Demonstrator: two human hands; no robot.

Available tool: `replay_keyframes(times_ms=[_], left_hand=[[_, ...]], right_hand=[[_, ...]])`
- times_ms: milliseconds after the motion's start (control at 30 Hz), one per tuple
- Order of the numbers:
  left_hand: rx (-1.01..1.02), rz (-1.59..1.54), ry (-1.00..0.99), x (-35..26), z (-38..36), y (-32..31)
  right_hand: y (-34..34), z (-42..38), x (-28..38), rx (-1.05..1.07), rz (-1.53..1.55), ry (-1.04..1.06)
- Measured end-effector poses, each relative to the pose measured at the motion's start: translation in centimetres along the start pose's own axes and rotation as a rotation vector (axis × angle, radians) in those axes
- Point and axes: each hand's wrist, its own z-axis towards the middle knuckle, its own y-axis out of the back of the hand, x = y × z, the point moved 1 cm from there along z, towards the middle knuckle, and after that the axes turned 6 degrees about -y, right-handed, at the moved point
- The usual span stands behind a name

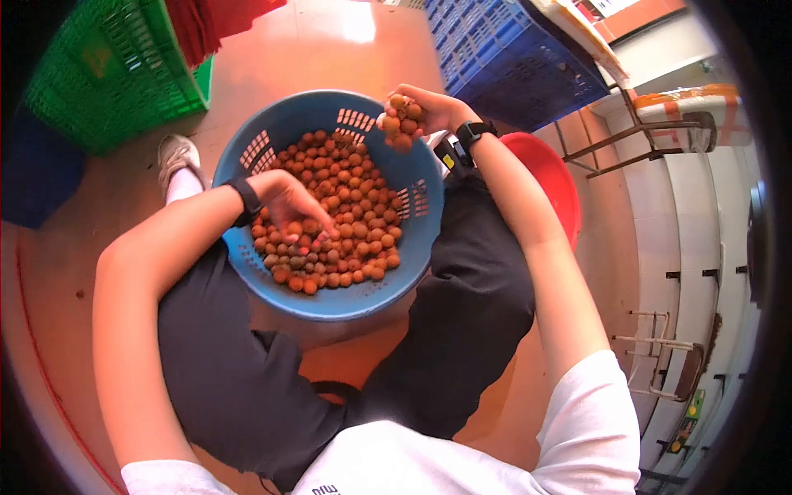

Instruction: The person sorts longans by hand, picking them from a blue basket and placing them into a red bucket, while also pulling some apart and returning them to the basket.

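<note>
A round blue plastic basket (pixel 330 309) with slotted sides stands between my legs, holding many small round brown longans (pixel 355 223). My left hand (pixel 289 202) reaches palm-down into the basket, its fingers curled around a few longans at the top of the pile. Above the basket's far right rim, my right hand (pixel 437 111) is closed around a cluster of longans (pixel 402 124). Whether stems join that cluster is hidden by my fingers.
A red basin (pixel 544 177) sits right of my knee, beside a small black-and-yellow object (pixel 450 155). Green crate (pixel 107 74) stands far left, blue crate (pixel 511 58) far right. A metal rack (pixel 610 144) carries a taped foam box (pixel 693 115).
</note>
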Motion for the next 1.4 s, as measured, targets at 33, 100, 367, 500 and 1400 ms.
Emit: replay_keyframes(times_ms=[33,100,367,500,1400], left_hand=[[-0.011,0.008,0.022,-0.4,-0.5,-0.3],[-0.012,-0.019,0.025,-0.3,-0.3,-0.4],[-0.037,0.024,0.068,0.3,0.6,0.1],[0.043,0.307,-0.197,0.7,1.4,1.5],[-1.543,1.888,-1.396,-8.3,-6.5,-3.1]], right_hand=[[0.9,-1.2,0.3,0.008,0.065,0.086],[2.8,-3.9,-0.3,0.021,0.208,0.249],[6.2,-19.8,-6.3,-0.61,0.209,0.266],[11.9,-25.2,-13.5,-0.88,0.015,-0.152],[-8.3,3.3,-1.0,0.244,0.319,0.602]])
